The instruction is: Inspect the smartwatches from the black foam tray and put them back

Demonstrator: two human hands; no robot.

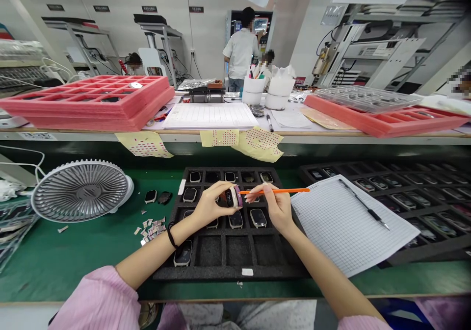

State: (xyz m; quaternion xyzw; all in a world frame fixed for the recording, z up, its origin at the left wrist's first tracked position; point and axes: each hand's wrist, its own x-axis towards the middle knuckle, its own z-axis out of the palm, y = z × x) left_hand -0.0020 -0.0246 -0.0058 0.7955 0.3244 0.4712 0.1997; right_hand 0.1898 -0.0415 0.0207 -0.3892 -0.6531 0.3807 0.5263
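Over black tray (224,250), left hand (209,205) pinching dark smartwatch (231,197), right hand (277,210) gripping orange stick (283,190).

Smartwatch (231,197) face partly hidden by L hand's fingers (221,190), details prob. too small.

A tray (228,272) is sitting on the bench (73,266), a fan (80,190) standing left of it and a paper sheet (353,227) lying right. A pen (364,205) is resting on the sheet.
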